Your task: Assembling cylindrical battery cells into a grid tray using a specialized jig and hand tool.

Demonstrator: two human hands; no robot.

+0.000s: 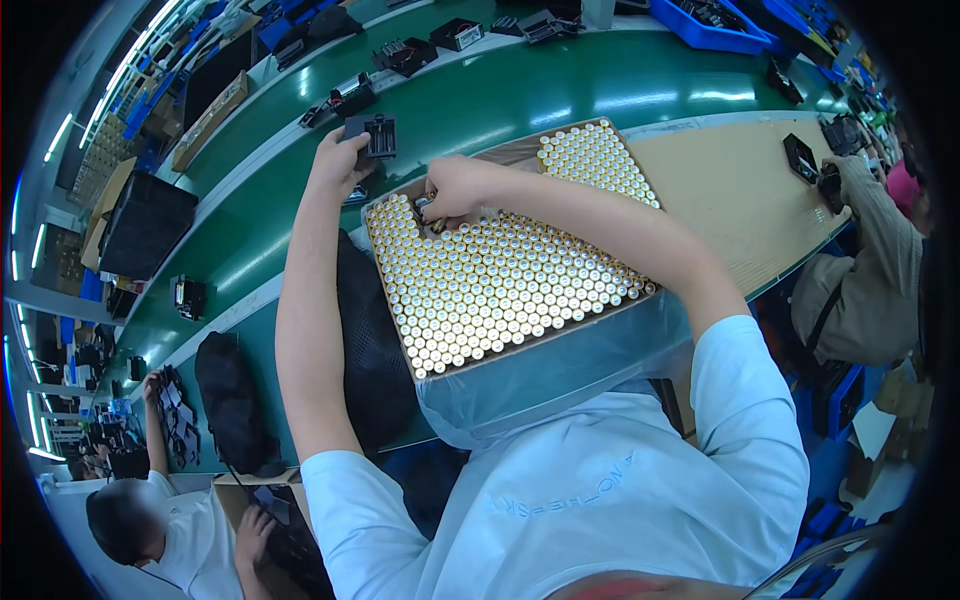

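My left hand (338, 162) grips a black battery case (380, 137) over the green belt, its slotted side showing. In front of me stands an open carton lined with clear plastic (540, 375), packed with upright batteries (500, 290) in close rows. My right hand (462, 188) reaches across to the carton's far left corner, where there is a gap in the rows. Its fingers are curled round batteries (427, 208) there; how many is hidden by the hand.
A green conveyor belt (560, 80) curves past, carrying several black cases (403, 56) and a blue bin (710, 22). Brown cardboard (720, 190) lies right of the carton. A black bag (235, 400) rests at left. Co-workers sit at both sides, one (860, 270) handling a black case.
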